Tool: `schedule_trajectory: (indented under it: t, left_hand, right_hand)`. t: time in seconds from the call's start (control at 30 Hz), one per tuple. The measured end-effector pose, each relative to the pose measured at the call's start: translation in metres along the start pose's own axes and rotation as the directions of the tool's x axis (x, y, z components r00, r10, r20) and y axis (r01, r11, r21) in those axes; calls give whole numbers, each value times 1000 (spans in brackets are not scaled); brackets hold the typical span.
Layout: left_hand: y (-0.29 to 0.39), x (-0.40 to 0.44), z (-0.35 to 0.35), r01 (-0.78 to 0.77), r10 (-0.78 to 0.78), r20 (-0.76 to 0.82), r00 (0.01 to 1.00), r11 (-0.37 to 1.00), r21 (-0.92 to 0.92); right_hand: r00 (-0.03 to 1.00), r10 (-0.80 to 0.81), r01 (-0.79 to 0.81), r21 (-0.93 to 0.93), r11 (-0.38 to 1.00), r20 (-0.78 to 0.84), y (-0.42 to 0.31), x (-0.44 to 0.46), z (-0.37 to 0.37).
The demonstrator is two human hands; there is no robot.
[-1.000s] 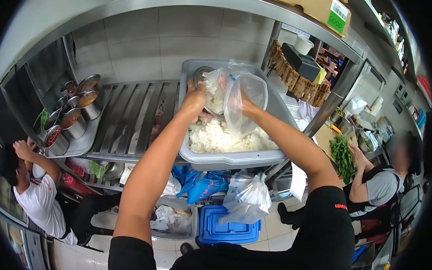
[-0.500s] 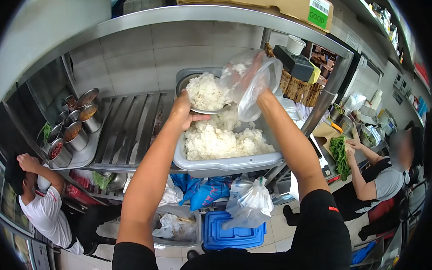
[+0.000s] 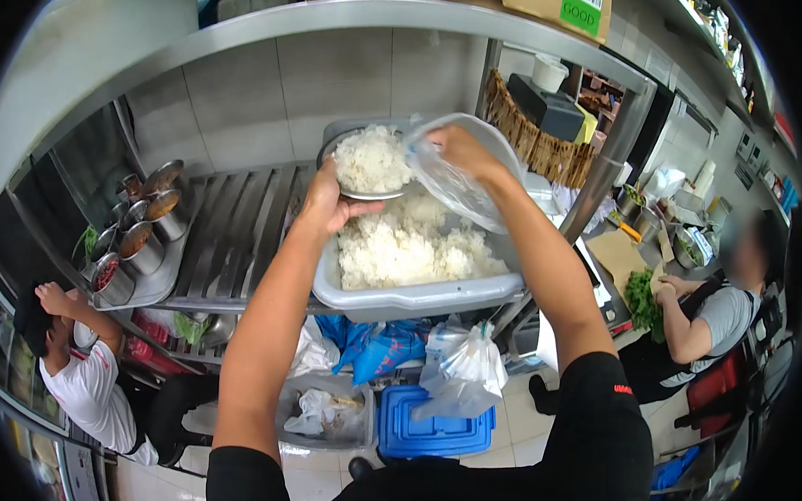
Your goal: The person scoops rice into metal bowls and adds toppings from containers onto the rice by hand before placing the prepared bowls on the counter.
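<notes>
My left hand (image 3: 328, 201) grips the edge of a shallow metal bowl (image 3: 375, 196), its thumb and fingers around the left and near side. White cooked rice (image 3: 372, 158) is heaped in the bowl. My right hand (image 3: 463, 153) is inside a clear plastic bag (image 3: 475, 196), fingers curled in against the film just right of the heap; its fingertips are partly hidden. Below both hands stands a grey plastic tub (image 3: 417, 299) with a large mass of loose rice (image 3: 410, 255) in it.
Left of the tub is a slatted metal shelf (image 3: 241, 235), then a tray of metal sauce pots (image 3: 144, 248). A steel shelf post (image 3: 612, 166) rises at the right. A person (image 3: 684, 326) handles leafy greens (image 3: 642, 297) there; another person (image 3: 91, 380) is at lower left.
My right hand has drawn back slightly down and right, and the bag now hangs wider around the wrist. The bowl has shifted a little left. The person at right has lowered the greens.
</notes>
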State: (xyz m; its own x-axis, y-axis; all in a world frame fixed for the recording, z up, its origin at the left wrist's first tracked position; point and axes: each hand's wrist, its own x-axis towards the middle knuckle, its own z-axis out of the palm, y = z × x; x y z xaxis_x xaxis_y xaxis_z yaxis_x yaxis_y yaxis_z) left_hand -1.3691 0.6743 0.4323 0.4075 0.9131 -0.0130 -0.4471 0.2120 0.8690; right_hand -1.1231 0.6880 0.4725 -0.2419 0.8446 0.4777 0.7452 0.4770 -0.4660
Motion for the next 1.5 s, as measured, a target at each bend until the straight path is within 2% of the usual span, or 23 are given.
schedule_trajectory:
  t: [0.03, 0.17, 0.2, 0.27, 0.33, 0.43, 0.53, 0.57, 0.6, 0.67, 0.73, 0.8, 0.83, 0.9, 1.07, 1.2, 1.27, 1.33, 1.37, 1.4, 1.43, 1.47, 1.5]
  left_hand:
    - [-3, 1, -2, -11, 10, 36, 999, 999, 31]
    - [-6, 0, 0, 17, -19, 16, 1000, 994, 111]
    - [-7, 1, 1, 25, -28, 23, 999, 994, 109]
    - [-7, 5, 0, -33, 40, -66, 997, 995, 98]
    - [-8, 4, -2, -72, 75, -53, 996, 996, 53]
    - [-6, 6, -3, -98, 99, -74, 992, 995, 21]
    - [-7, 9, -7, -169, 170, -65, 983, 985, 24]
    - [-6, 11, -10, -179, 179, -50, 982, 984, 3]
    - [-7, 11, -13, -183, 183, -53, 982, 983, -2]
    - [-5, 10, -12, -228, 222, -102, 970, 972, -51]
    - [-4, 10, -14, -261, 249, -124, 961, 960, -98]
    - [-4, 10, -15, -293, 273, -145, 951, 946, -140]
    - [-4, 10, -15, -285, 267, -138, 954, 948, -141]
    - [-9, 19, -23, -314, 298, -112, 948, 936, -163]
    - [-11, 17, -22, -305, 298, -77, 952, 945, -117]
    - [-11, 17, -20, -303, 297, -94, 950, 951, -57]
    - [-6, 11, -15, -308, 304, -121, 945, 951, -15]
    - [-10, 14, -15, -270, 271, -68, 960, 963, 23]
    - [-9, 14, -13, -218, 219, -45, 975, 976, 25]
    - [-10, 13, -11, -214, 214, -36, 976, 977, 27]
    - [-8, 11, -8, -129, 130, -7, 992, 989, 79]
    - [-7, 10, -6, -43, 41, 14, 999, 990, 134]
    - [-11, 13, -7, -14, 10, 26, 1000, 986, 167]
  right_hand:
    - [989, -49, 47, 19, 999, 143, -2, 1, 10]
    - [985, 37, -19, -110, 994, 166, -26, -5, 37]
    - [970, 26, 4, -120, 993, 244, -28, -3, 31]
    - [948, 21, 24, -135, 991, 318, -42, -9, 10]
    - [943, 175, -154, -98, 983, 282, -56, -29, -20]
    - [919, 158, -158, -30, 987, 361, -42, -55, -30]
    - [860, 173, -141, -103, 985, 480, -32, -67, -16]
    - [832, 260, -404, 214, 889, 490, -32, -65, -5]
    - [831, 259, -401, 209, 892, 492, -30, -66, 1]
    - [747, 207, -144, -150, 978, 632, -63, -65, 13]
    - [741, 131, -82, -105, 991, 658, -39, -49, 50]
    - [624, -233, 195, 140, 971, 746, -38, -36, 78]
    - [625, -238, 204, 139, 969, 743, -41, -36, 87]
    - [705, -132, 260, -80, 962, 697, -48, -48, 105]
    - [823, -148, 246, -109, 963, 549, -38, -53, 111]
    - [887, 369, -322, -200, 925, 279, -23, -43, 73]
    - [726, 645, -532, -399, 747, 238, -68, -32, 22]
    - [786, 617, -615, -59, 786, 34, -83, -39, -10]
    - [783, 621, -619, -58, 783, 27, -69, -36, -11]
    - [875, 484, -432, 486, 760, 20, -45, -30, -6]
    - [931, 355, -108, 871, 479, -80, -48, -28, -8]
    - [929, 360, -105, 871, 479, -86, -51, -28, -8]
    - [955, 292, -197, 628, 753, -51, -56, -26, -2]
